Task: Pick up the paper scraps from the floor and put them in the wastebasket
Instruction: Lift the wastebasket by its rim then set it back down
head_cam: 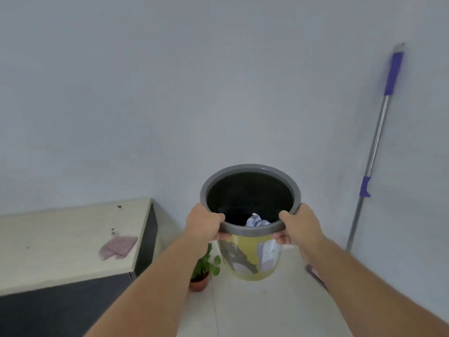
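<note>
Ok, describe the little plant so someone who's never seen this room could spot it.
Find the cabinet against the wall on the left. On the floor tiles by its right corner, partly behind the left forearm, stands the plant. It alone has green leaves and a small terracotta pot.

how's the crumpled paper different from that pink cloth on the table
The crumpled paper is white and balled up; the pink cloth lies flat and spread out. The paper sits inside the wastebasket, which both hands hold by the rim; the cloth rests on the table, untouched. Both look soft and small.
</note>
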A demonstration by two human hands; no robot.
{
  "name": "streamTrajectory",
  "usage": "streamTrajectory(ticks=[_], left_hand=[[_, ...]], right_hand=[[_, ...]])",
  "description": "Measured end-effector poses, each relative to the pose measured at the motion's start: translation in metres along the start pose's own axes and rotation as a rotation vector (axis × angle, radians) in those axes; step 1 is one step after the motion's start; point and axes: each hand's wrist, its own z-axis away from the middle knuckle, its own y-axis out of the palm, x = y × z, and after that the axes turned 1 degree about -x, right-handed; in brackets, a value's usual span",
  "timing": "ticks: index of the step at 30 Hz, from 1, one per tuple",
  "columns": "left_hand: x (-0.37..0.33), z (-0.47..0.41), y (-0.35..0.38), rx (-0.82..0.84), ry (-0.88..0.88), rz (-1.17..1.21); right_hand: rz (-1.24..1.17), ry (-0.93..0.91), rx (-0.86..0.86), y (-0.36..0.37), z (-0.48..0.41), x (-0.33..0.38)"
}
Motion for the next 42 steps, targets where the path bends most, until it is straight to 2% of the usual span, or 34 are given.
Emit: streamTrajectory(ticks=[4, 8, 12, 16, 20, 26, 42], left_hand=[[-0.143, 0.060, -0.054, -0.018, 0.081, 0.032], [-0.254, 0.120, -0.101, -0.062, 0.137, 0.048], [-0.332, 0.166, -0.135, -0.089, 0.182, 0.054], [-0.381, 0.200, -0.160, -0.115, 0.208, 0.080], [-0.403, 0.225, -0.178, -0.153, 0.230, 0.068], [-0.404, 0.247, -0.194, -0.186, 0.225, 0.052], [-0.389, 0.245, -0.217, -0.247, 0.211, 0.053]], right_hand=[[-0.069, -0.085, 0.035, -0.036, 0.050, 0.154], [-0.115, -0.146, 0.060, -0.065, 0.099, 0.275], [-0.126, -0.190, 0.091, -0.089, 0.136, 0.360], [-0.134, -0.237, 0.123, -0.103, 0.167, 0.416], [-0.163, -0.273, 0.146, -0.105, 0.191, 0.442], [-0.166, -0.268, 0.172, -0.098, 0.214, 0.445], [-0.117, -0.280, 0.203, -0.071, 0.223, 0.445]])
